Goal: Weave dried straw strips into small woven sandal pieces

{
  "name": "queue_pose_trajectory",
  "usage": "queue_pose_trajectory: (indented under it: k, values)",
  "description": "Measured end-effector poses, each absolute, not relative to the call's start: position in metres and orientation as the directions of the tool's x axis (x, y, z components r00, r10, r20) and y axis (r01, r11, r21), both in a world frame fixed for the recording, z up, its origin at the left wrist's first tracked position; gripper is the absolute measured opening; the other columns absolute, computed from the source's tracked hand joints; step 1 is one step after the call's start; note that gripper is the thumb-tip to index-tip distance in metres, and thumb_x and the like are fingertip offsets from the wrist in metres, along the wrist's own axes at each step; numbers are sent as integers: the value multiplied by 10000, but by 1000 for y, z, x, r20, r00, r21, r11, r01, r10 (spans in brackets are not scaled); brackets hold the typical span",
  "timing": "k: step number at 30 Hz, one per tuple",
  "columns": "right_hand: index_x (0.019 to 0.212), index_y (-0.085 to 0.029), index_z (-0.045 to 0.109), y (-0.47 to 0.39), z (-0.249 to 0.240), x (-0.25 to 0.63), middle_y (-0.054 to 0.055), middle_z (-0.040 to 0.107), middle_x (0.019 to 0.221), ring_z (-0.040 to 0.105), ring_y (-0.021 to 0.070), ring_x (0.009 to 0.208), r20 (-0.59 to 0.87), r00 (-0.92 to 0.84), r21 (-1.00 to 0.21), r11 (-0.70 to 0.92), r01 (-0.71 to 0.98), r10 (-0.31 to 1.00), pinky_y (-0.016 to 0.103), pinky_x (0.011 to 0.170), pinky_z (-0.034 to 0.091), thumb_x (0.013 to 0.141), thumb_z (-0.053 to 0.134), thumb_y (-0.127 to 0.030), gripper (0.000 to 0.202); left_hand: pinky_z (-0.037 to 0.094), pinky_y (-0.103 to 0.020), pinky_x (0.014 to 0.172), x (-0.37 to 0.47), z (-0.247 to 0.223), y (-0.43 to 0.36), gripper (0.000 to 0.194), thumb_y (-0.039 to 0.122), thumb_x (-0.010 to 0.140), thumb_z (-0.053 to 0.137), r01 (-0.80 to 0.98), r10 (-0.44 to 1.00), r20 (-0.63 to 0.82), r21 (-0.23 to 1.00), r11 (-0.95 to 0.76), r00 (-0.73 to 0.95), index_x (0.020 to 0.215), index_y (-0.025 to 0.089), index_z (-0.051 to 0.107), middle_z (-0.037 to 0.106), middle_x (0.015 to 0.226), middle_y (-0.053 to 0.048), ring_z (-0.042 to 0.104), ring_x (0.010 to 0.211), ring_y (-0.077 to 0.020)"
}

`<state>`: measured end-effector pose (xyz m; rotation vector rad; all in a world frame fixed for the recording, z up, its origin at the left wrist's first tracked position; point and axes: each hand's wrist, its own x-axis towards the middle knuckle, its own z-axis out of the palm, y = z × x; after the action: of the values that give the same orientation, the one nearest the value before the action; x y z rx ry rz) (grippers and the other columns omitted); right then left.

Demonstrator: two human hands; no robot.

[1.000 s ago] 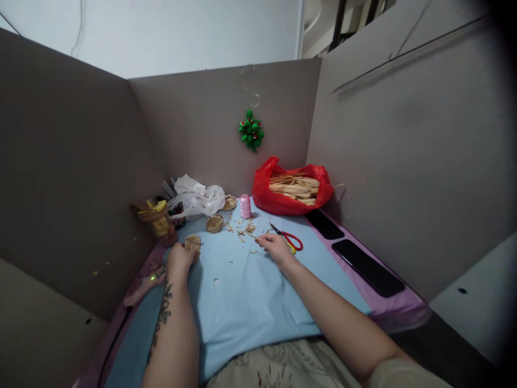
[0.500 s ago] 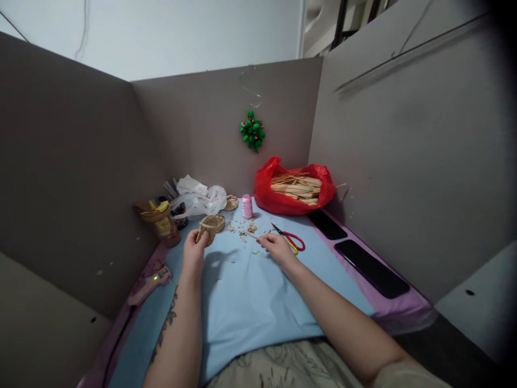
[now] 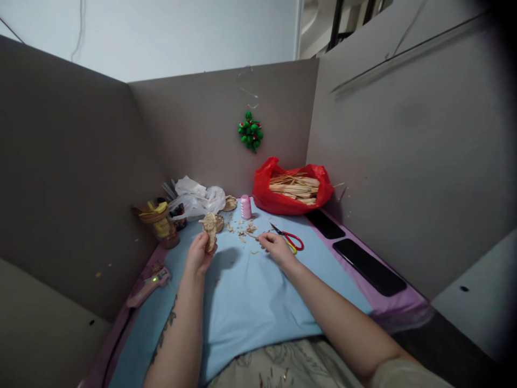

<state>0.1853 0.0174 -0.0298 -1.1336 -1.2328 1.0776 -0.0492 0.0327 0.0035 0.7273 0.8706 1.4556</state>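
Observation:
My left hand (image 3: 201, 252) is closed around a small woven straw piece (image 3: 210, 231), shaped like a little slipper, its long flat side turned toward me. Behind it on the blue cloth (image 3: 258, 291) lies a second woven straw piece (image 3: 219, 223), partly covered. Between thumb and fingertips, my right hand (image 3: 277, 248) pinches a thin straw strip (image 3: 252, 235) that points left above scattered straw scraps (image 3: 251, 228). Scissors with red and yellow handles (image 3: 294, 240) lie just beyond my right hand, one handle partly hidden by it.
A red plastic bag (image 3: 262, 196) full of dry straw stands at the back, with a pink thread spool (image 3: 246, 207) beside it. Two black phones (image 3: 369, 268) lie right. On the left are a pink glue gun (image 3: 149, 285), a jar (image 3: 165, 229) and a white plastic bag (image 3: 200, 199). Grey panels enclose the table.
My left hand has turned the woven straw piece, so its opening no longer shows and its flat side faces me. My right hand stays nearly in place with the strip.

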Motion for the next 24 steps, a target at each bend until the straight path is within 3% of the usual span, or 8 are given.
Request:
queue_pose_trajectory:
  k: [3,6,9,11,15,24]
  values:
    - [759,-142,651,17,-29,186,-6,570,599,495,96,528,85,40,-994,87,-62,996,206,480,352,650,620,-376,260,513,-213,494,-45,6,31,101,206,794,545,-538,990,-123,840,64,-74,877,148,535,641,726,-27,631,606,-125]
    - [793,-139,662,20,-30,186,-2,590,605,519,87,518,9,33,-984,15,-177,999,195,472,368,630,630,-304,234,555,-278,548,-41,7,29,186,170,819,480,-543,984,-175,823,165,34,996,134,525,656,908,-92,658,778,-194]
    - [802,-139,664,22,-30,186,-9,597,600,523,71,490,-73,17,-956,-65,-286,997,187,468,391,600,625,-207,216,562,-277,555,-35,4,28,321,51,759,463,-512,971,-181,826,236,157,1069,122,503,645,976,-127,650,848,-218]
    - [801,-136,656,21,-30,185,-7,610,604,529,65,478,-98,-9,-943,-96,-318,995,183,467,403,582,625,-165,223,559,-259,545,-29,1,28,421,-12,706,447,-485,972,-176,844,229,153,1101,128,480,646,967,-124,652,832,-207]
    - [778,-154,591,17,-26,182,10,655,636,575,88,495,-30,-65,-941,-50,-333,997,182,455,407,582,663,-201,214,560,-259,570,-10,-5,23,489,-12,678,475,-440,985,-132,883,166,107,1136,158,461,644,966,-97,654,786,-179]
    - [718,-168,528,6,-16,173,2,654,600,592,113,488,140,-39,-974,131,-188,989,184,421,377,617,657,-293,206,524,-245,733,10,-6,13,455,-11,654,523,-522,955,-54,828,207,293,1089,119,548,645,1005,-101,628,880,-176]
